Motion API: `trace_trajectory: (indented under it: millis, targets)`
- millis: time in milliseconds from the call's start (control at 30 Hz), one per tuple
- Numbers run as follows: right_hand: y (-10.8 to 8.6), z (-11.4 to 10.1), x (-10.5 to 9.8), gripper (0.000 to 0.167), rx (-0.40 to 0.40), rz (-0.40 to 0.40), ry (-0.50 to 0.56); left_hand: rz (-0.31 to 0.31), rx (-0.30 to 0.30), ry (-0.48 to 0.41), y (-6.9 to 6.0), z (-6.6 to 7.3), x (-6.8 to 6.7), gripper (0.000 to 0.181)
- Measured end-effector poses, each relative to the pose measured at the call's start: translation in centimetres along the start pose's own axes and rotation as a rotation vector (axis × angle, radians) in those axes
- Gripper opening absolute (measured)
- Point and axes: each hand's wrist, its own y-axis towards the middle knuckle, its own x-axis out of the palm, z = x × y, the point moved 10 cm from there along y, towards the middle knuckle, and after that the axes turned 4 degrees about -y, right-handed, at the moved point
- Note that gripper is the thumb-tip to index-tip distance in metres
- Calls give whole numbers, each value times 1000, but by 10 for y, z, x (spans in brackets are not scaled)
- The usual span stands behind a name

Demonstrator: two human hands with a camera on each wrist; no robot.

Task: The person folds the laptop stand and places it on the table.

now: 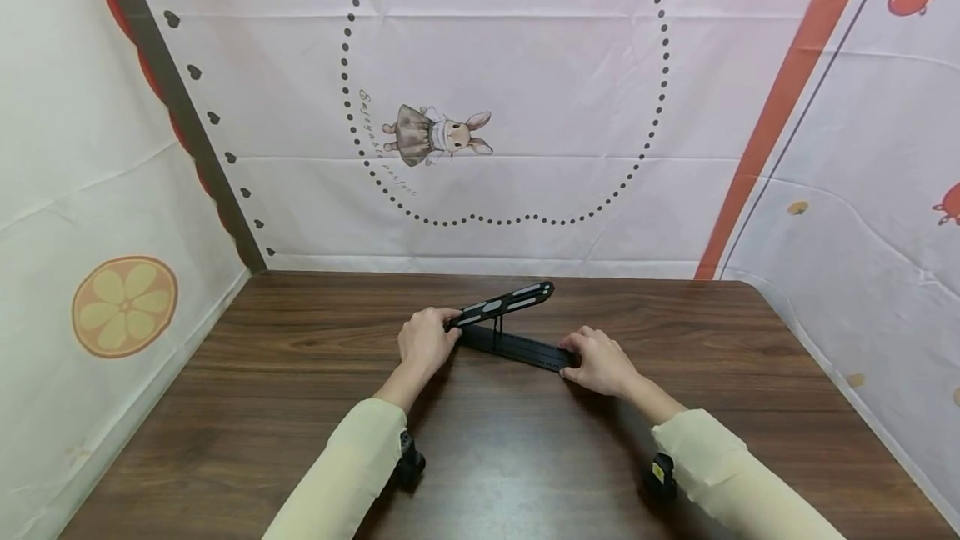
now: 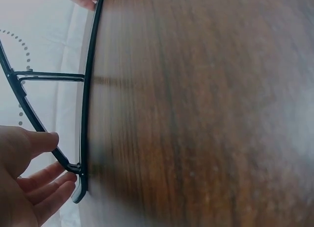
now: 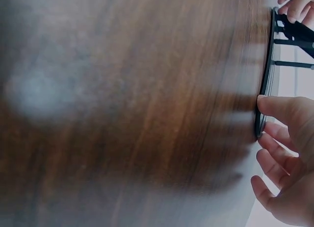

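A black folding stand [image 1: 525, 350] rests on the wooden table, its upper panel [image 1: 504, 305] tilted up on a thin support. At the hinged end, the left hand [image 1: 426, 342] pinches the stand between thumb and fingers; the left wrist view shows that hand [image 2: 29, 173] around the slanted part beside the hinge. The right hand [image 1: 600, 361] grips the far right end of the flat base, with its thumb on the near edge. In the right wrist view the thumb of the right hand [image 3: 289, 148] touches the base [image 3: 267, 75] and the fingers lie behind.
The brown wooden table [image 1: 300, 407] extends around the stand. A white printed cloth [image 1: 525, 107] hangs behind it and along both sides. A small dark device sits at each wrist, one on the left [image 1: 408, 461] and one on the right [image 1: 662, 475].
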Motion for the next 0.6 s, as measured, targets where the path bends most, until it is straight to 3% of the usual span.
trace_trajectory:
  millis: [600]
  targets:
    - [-18,-20,-5,32,-88,-13,-51,-19,53,-35,8,6,10,26]
